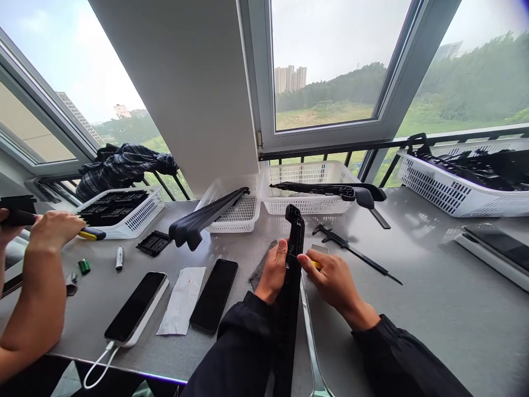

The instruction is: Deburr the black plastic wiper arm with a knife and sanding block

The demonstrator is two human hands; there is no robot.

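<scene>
My left hand (274,270) is closed around a long black plastic part (295,231) with a ribbed inner side and a hooked upper end. The part stands nearly upright in front of me, its lower end running down past my sleeve. My right hand (333,275) grips a yellow-handled tool (317,264), mostly hidden in the fist. Its thumb touches the right edge of the part, and I cannot make out the tool's tip. A grey cloth (263,264) lies just left of my left hand. Beyond my right hand rests a caliper (351,249).
White baskets (233,225) along the window hold black parts, some jutting over the rims. Left of me are a black phone (214,295), a white paper (182,300) and a phone on a power bank (138,309). A co-worker's hand (58,229) holds a yellow-and-dark tool.
</scene>
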